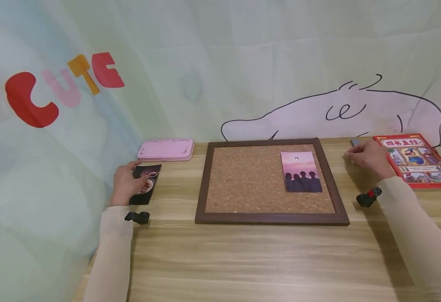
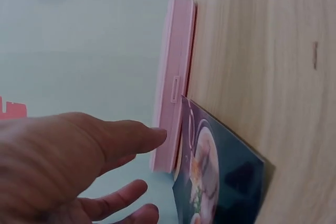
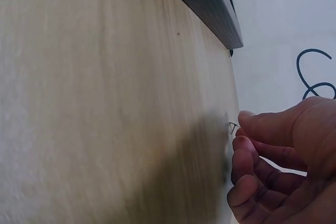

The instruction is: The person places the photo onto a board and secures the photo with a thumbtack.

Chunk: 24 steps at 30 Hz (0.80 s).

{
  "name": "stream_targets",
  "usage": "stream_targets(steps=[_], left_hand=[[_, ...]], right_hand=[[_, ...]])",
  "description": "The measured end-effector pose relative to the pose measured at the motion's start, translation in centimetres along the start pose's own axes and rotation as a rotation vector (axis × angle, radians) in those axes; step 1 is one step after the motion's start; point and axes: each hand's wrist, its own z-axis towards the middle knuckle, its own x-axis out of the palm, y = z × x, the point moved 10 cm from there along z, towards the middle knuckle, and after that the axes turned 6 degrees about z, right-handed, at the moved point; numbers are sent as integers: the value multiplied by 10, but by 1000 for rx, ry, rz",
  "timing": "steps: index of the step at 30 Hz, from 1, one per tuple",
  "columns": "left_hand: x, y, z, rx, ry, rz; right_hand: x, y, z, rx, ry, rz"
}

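Observation:
My left hand (image 1: 127, 183) is over a dark food photo (image 1: 153, 173) at the left of the table. In the left wrist view its thumb and fingers are spread beside the photo (image 2: 231, 174), one edge of which is raised. My right hand (image 1: 371, 158) hovers right of the cork board (image 1: 243, 180). Its thumb and forefinger pinch a small metal pin (image 3: 233, 126), seen in the right wrist view. On the board's right half a sunset photo (image 1: 301, 170) hangs from a silver pin (image 1: 296, 158). Another tiny pin (image 1: 263, 149) shows at the board's top.
A pink case (image 1: 165, 150) lies behind the dark photo. At the right is a red illustrated book (image 1: 416, 161), with a small grey object (image 1: 355, 142), partly hidden by my right hand, beside it. A printed cloth (image 1: 190, 84) hangs along the table's back and left.

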Motion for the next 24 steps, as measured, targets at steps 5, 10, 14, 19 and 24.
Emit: stream_targets(steps=[5, 10, 14, 19, 24], left_hand=[[3, 5, 0, 2, -22, 20], [8, 11, 2, -7, -23, 82], [12, 12, 2, -45, 5, 118], [16, 12, 1, -58, 55, 146], [20, 11, 0, -63, 115, 156]], right_hand=[[3, -4, 2, -9, 21, -2], [2, -5, 3, 8, 30, 5], [1, -4, 3, 9, 21, 11], [1, -4, 4, -1, -3, 5], [1, -6, 6, -9, -12, 8]])
